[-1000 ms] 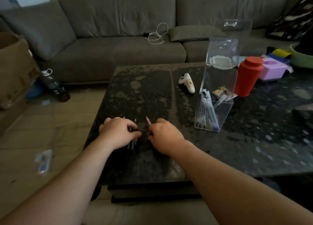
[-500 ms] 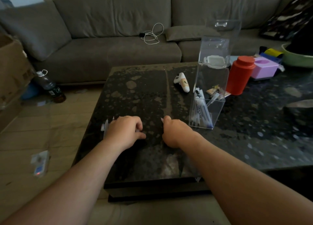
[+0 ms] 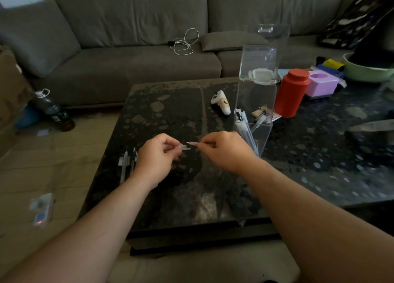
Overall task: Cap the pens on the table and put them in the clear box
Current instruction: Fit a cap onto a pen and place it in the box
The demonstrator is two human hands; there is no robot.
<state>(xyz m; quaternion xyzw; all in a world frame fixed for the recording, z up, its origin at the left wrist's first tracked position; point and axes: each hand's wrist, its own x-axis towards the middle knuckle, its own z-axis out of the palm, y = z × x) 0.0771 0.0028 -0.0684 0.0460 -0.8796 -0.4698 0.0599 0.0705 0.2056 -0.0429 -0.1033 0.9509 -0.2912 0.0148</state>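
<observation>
My left hand (image 3: 156, 158) pinches a clear pen cap (image 3: 185, 147) just above the dark table (image 3: 213, 186). My right hand (image 3: 226, 149) grips a pen (image 3: 193, 143), whose pale tip points left at the cap's mouth; the two are a small gap apart. Most of the pen's barrel is hidden inside my fist. Loose pens and caps (image 3: 127, 165) lie on the table to the left of my left hand. The tall clear box (image 3: 255, 103) stands open to the right of my right hand, with several capped pens inside.
A white toy-like gadget (image 3: 221, 102) lies behind the hands. A red canister (image 3: 291, 92), a pink box (image 3: 323, 84) and a green bowl (image 3: 366, 71) stand at the right. A grey sofa with a white cable (image 3: 184, 42) lies beyond; a bottle (image 3: 54, 111) stands on the floor at the left.
Both hands have lifted off the table and moved right. The left hand now holds a cap, and the right hand's pen tip is turned toward it. The loose pens are now uncovered at the left.
</observation>
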